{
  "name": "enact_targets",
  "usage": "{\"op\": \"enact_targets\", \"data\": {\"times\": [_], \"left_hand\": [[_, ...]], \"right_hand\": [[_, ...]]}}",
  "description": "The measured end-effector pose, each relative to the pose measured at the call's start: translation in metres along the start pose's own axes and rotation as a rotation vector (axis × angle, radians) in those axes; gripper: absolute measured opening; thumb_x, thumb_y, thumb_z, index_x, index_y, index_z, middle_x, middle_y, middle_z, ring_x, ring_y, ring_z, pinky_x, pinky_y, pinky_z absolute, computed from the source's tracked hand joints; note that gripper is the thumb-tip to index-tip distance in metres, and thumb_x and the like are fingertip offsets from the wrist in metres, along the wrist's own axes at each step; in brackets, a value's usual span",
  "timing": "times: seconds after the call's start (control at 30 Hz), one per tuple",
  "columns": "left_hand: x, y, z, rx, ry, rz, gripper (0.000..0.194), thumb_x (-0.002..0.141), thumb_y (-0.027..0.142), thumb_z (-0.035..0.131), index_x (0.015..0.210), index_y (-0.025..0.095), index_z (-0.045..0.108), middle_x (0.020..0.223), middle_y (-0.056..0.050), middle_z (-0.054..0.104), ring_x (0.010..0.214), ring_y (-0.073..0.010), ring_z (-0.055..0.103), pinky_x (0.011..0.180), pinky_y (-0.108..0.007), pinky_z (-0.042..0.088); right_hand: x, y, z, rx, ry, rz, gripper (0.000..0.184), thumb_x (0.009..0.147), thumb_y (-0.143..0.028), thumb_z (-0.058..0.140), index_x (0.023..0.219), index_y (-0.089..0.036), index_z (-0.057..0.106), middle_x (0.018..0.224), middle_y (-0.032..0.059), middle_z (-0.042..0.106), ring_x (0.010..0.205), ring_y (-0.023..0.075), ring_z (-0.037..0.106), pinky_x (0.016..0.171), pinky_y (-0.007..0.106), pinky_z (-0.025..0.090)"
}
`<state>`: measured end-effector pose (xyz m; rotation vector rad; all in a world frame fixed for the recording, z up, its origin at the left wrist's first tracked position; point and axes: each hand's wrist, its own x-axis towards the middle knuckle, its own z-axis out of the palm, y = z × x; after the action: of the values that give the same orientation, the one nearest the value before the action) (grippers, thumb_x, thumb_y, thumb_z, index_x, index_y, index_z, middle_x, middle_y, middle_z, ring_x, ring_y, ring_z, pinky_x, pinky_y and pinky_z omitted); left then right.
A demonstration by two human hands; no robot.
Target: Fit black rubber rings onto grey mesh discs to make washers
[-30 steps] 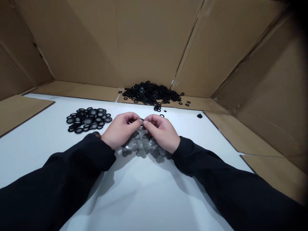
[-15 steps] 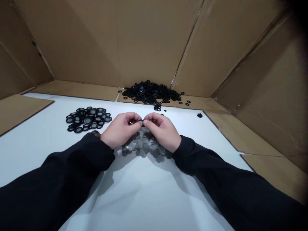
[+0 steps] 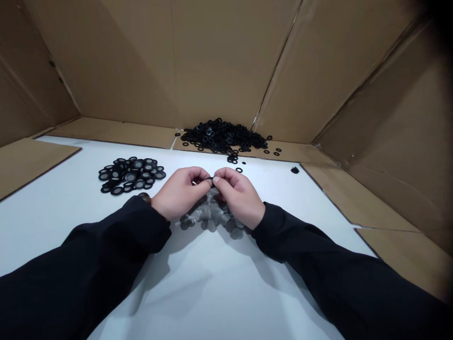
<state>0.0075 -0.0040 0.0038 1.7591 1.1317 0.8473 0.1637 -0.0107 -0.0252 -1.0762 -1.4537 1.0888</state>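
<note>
My left hand [image 3: 182, 191] and my right hand [image 3: 240, 193] meet in the middle, thumbs and forefingers pinching one small black rubber ring [image 3: 212, 179] between them. Most of the ring is covered by my fingertips, so I cannot tell whether a disc sits in it. Under and just in front of my hands lies a heap of thin grey mesh discs [image 3: 212, 217], partly hidden by them. To the left is a pile of black rings with grey mesh centres [image 3: 130, 176].
At the back, a large mound of black rubber rings [image 3: 222, 134] rests against the cardboard wall [image 3: 219, 61]. One loose ring [image 3: 239, 170] lies beyond my right hand. A small black piece [image 3: 295, 170] is farther right. Cardboard strips [image 3: 357, 193] edge the white table [image 3: 219, 283].
My hands have shifted very slightly right and turned a little, still pinching the ring. A loose ring behind my right hand now shows more fully. The piles look the same.
</note>
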Motion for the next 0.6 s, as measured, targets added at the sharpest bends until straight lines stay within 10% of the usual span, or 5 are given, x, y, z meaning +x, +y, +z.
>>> {"op": "enact_targets", "data": {"times": [0.6], "left_hand": [[0.0000, 0.0000, -0.0003, -0.082, 0.021, -0.029, 0.015, 0.077, 0.031, 0.058, 0.076, 0.016, 0.058, 0.060, 0.005, 0.050, 0.050, -0.0079, 0.041, 0.047, -0.021, 0.033]], "right_hand": [[0.0006, 0.0013, -0.0030, -0.057, -0.021, -0.016, 0.021, 0.082, -0.039, 0.060, 0.084, -0.019, 0.056, 0.066, -0.0042, 0.049, 0.056, 0.0099, 0.041, 0.055, 0.025, 0.036]]}}
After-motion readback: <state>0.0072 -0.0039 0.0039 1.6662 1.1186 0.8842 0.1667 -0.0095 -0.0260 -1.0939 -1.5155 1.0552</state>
